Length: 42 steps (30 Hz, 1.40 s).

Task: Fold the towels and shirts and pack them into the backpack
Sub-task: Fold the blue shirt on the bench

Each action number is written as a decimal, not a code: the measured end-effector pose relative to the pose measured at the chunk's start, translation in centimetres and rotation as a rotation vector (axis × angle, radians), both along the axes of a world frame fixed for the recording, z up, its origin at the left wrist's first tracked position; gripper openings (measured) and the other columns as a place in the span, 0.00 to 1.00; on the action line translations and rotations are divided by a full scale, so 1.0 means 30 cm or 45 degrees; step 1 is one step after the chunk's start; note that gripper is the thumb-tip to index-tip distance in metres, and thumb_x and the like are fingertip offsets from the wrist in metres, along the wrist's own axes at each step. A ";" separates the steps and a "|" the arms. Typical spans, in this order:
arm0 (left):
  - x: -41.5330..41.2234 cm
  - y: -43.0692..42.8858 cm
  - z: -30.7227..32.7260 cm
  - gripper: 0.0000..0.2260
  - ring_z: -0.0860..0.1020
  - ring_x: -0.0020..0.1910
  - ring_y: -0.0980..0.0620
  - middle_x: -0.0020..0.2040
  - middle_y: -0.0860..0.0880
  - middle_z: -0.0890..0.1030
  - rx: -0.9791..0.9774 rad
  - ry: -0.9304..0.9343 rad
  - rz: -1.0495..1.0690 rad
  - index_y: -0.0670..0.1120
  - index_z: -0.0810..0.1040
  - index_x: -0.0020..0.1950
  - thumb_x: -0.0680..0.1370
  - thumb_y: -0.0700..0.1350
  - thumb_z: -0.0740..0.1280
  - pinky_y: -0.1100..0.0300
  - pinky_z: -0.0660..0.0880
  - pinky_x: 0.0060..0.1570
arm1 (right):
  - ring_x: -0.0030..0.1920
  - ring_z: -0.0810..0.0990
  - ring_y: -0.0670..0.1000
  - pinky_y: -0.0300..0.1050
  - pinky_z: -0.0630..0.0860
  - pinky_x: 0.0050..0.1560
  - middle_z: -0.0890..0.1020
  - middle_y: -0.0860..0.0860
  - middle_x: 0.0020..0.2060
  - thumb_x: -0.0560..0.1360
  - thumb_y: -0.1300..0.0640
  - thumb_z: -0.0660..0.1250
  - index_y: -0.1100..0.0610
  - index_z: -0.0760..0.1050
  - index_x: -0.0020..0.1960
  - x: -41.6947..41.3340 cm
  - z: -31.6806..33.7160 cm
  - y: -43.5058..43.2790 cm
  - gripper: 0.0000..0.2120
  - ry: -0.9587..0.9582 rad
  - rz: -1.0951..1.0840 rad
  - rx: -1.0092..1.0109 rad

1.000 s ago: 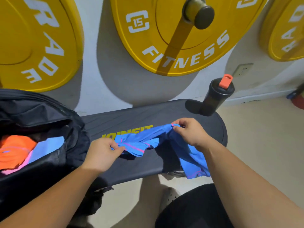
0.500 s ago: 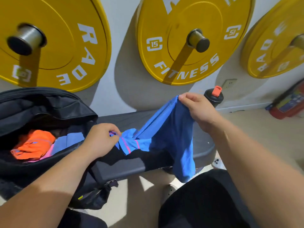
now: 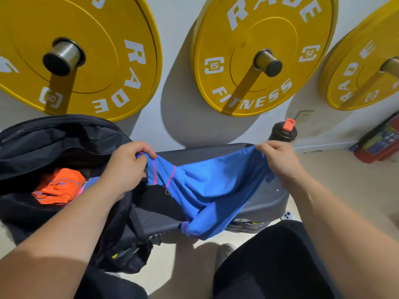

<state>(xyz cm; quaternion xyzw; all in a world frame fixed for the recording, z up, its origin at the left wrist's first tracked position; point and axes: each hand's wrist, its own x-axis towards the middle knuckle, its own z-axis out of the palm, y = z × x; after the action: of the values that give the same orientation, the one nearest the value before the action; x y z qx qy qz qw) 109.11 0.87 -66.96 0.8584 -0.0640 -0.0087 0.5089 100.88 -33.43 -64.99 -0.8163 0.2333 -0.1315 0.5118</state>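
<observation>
Newly raised left hand [image 3: 126, 169] and right hand [image 3: 280, 162] each pinching blue shirt [image 3: 211, 186], slack between them.

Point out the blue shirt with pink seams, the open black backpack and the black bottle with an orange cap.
Blue pink-seamed shirt [image 3: 216, 180]: head view, middle cloth.
Open black backpack [image 3: 43, 143]: head view, upper flap.
Black orange-capped bottle [image 3: 279, 134]: head view, dark lid.

Bright hard light from upper right, crisp shadows left of yellow plates [image 3: 248, 39], fisheye curvature at edges.
</observation>
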 end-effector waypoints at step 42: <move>-0.056 -0.275 -0.044 0.13 0.67 0.29 0.55 0.29 0.52 0.72 0.102 0.064 -0.432 0.44 0.73 0.35 0.76 0.47 0.71 0.59 0.65 0.33 | 0.38 0.79 0.44 0.36 0.73 0.42 0.84 0.52 0.36 0.82 0.48 0.62 0.61 0.80 0.44 0.099 -0.077 0.278 0.18 0.194 0.880 0.461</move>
<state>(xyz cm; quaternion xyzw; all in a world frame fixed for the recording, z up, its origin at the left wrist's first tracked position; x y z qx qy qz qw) 107.44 -7.37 -68.28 0.8543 -0.1947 -0.1184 0.4671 103.85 -25.09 -67.31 -0.7508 0.0016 0.1527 0.6426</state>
